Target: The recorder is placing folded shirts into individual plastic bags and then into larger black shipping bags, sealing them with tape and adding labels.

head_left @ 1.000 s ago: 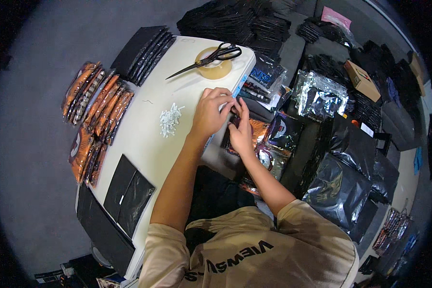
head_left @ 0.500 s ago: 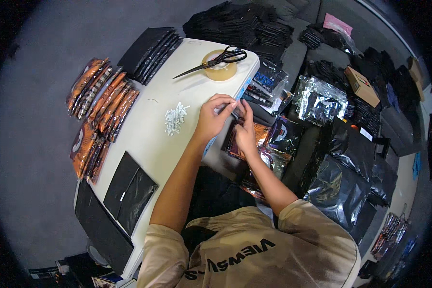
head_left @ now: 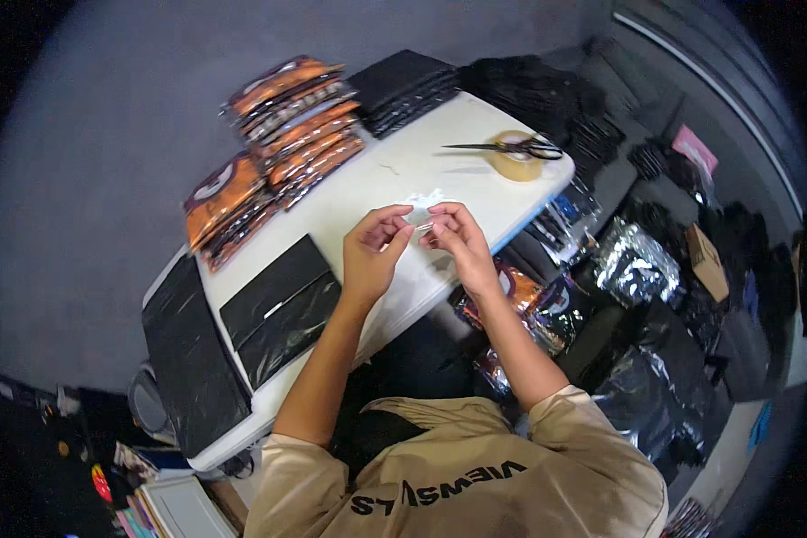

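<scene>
Over the white table [head_left: 462, 121], my left hand [head_left: 369, 260] and my right hand [head_left: 466, 249] meet close together. Their thumbs and fingertips are closed on a small thin whitish piece [head_left: 423, 227], too small and blurred to name. Just beyond the fingertips lies a pile of small white pieces [head_left: 429, 197], partly hidden by my hands. A flat black plastic-wrapped package [head_left: 282, 314] rests on the table left of my left forearm. Black-handled scissors [head_left: 484, 147] lie across a roll of tape [head_left: 516, 167] at the far right corner.
Bagged orange garments [head_left: 309, 125] are stacked along the table's far left edge, next to black packages [head_left: 403, 90]. A large black bag [head_left: 188, 359] covers the left end. Right of the table are silvery bags [head_left: 637, 260], black bundles [head_left: 547, 99] and a cardboard box [head_left: 707, 260].
My view has turned, so the table sits differently in it. Both hands have moved from the table's right edge to over the tabletop, near the white pieces.
</scene>
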`<state>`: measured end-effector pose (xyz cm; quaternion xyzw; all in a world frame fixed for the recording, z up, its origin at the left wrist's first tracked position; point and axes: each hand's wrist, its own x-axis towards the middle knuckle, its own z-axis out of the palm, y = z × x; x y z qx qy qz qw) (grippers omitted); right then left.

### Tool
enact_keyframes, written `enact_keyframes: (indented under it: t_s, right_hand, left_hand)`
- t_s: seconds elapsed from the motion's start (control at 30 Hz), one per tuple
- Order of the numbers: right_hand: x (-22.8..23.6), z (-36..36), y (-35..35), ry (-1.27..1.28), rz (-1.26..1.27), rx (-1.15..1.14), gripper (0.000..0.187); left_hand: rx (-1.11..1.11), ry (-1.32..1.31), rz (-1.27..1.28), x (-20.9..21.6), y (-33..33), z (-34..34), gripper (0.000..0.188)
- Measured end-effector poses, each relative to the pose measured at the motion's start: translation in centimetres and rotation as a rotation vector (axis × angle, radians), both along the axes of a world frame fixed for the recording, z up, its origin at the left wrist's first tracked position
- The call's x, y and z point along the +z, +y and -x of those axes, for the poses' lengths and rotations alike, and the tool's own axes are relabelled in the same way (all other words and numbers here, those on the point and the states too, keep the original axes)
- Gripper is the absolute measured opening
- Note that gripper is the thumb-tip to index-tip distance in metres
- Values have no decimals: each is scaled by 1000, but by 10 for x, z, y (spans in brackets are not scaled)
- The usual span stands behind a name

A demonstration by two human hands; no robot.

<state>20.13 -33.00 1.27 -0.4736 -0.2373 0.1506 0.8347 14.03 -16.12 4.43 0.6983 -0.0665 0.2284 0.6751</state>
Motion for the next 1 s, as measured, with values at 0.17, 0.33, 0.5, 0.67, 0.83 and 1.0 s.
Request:
enact_keyframes:
  t_s: [0.17, 0.33, 0.5, 0.67, 0.83, 1.0]
  right_hand:
    - [16, 3, 93, 28, -23, 197, 28]
    - [29, 1, 189, -101, 137, 419, 20]
    - [22, 9, 248, -174, 166, 575, 24]
    - [11, 19, 262, -13, 187, 669, 20]
    - [-8, 23, 264, -84, 243, 616, 17]
    - [-7, 23, 262, -183, 287, 535, 22]
  left_hand:
    - [156, -1, 14, 16, 75, 44, 34]
    - [349, -10, -2, 15, 157, 81, 35]
    - [439, 15, 3, 7, 208, 113, 36]
    - [461, 87, -4, -15, 229, 134, 38]
    - [383, 174, -50, -16, 228, 144, 41]
    - [378, 164, -30, -19, 226, 144, 39]
